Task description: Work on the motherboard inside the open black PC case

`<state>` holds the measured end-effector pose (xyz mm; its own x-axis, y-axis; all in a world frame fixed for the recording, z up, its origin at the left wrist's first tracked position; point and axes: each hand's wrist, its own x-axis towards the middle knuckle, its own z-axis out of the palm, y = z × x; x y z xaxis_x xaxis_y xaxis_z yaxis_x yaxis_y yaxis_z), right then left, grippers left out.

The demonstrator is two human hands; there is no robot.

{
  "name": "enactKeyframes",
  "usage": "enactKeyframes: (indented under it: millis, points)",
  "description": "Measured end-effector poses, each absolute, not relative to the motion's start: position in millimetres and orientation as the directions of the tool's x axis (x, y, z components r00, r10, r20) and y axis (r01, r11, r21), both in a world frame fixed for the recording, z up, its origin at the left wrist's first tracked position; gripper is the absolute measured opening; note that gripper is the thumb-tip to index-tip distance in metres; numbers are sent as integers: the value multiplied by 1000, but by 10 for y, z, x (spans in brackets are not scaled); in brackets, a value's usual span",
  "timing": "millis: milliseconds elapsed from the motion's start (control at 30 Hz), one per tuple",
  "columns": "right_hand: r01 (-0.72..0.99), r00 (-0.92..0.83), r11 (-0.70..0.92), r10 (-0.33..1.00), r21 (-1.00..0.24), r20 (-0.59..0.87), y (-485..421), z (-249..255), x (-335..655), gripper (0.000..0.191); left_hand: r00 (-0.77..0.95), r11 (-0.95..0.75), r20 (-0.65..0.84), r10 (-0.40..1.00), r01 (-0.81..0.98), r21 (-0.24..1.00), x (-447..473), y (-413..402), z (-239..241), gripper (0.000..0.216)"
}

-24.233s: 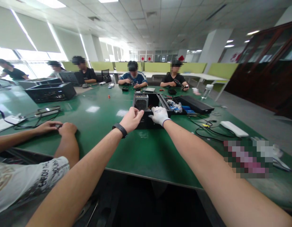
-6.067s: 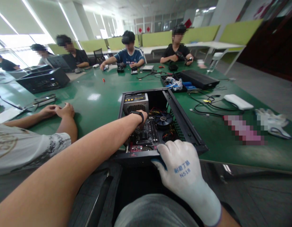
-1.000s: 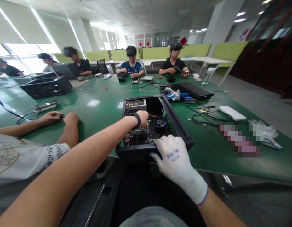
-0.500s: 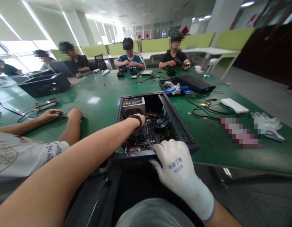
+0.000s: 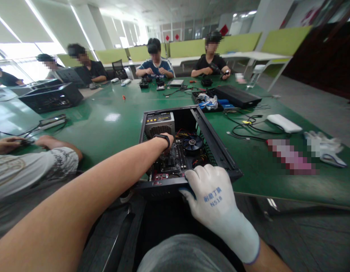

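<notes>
head view: case (image 5: 215, 139) now nearer, left hand (image 5: 171, 139) inside.

A black computer case (image 5: 215, 142) is laid with its open side up at the near edge of the green surface (image 5: 104, 100). Inside, a grey power supply (image 5: 161, 126) is seated at the far left, a dark motherboard (image 5: 178, 161) is mounted nearer, and a round black fan (image 5: 192, 144) is fitted to the right, beside red and yellow wires (image 5: 182, 134).

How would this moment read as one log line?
left hand: inside open computer case, fingertips hidden | right hand: gloved, holding near rim | fan: right of left hand
</notes>
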<state>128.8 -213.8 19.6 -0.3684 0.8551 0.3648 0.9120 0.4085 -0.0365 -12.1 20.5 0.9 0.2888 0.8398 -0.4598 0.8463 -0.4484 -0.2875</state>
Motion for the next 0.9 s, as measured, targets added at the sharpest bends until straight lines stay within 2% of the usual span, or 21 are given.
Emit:
enactKeyframes:
  millis: [333, 633, 900]
  points:
    - [914, -362, 404, 857, -41, 366, -2135, 201, 1285, 27, 287, -499, -506, 813, 792, -353, -70, 123, 124, 69]
    - [917, -359, 398, 857, -33, 371, -2139, 203, 1279, 26, 318, -483, -475, 820, 830, -278, -85, 72, 166, 56]
    - [917, -360, 398, 854, -28, 375, -2145, 201, 1289, 26, 307, -483, -484, 819, 825, -294, -71, 64, 170, 64]
